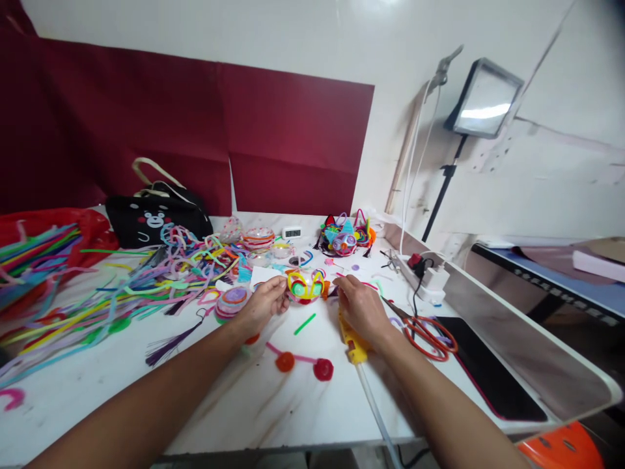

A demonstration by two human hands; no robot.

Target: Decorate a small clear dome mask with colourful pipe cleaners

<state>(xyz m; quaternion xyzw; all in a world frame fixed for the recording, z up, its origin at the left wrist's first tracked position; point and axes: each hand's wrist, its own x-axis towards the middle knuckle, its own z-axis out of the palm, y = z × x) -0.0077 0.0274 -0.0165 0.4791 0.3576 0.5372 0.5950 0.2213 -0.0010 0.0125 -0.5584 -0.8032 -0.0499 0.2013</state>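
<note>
My left hand (pixel 263 305) is closed, its thumb and fingertips pinched at the left side of a small clear ball (pixel 305 286) decorated with yellow, green and red pipe cleaners like a face. At the ball's right, my right hand (pixel 362 306) is curled round a yellow hot glue gun (pixel 355 346), whose pale cord runs off the front edge; its fingers partly hide the gun. A short green pipe cleaner piece (pixel 305 324) lies just in front of the ball. Nearer me is a pink pipe cleaner with an orange coil (pixel 285 361) and a red coil (pixel 323 369).
Loose pipe cleaners (pixel 161 280) are heaped at left, before a black bag (pixel 156 218). Finished decorated balls (pixel 344 238) stand at the back, beside a small digital clock (pixel 292 232). Orange-handled scissors (pixel 432 339), a phone (pixel 493 368) and a power strip (pixel 430 283) lie at right.
</note>
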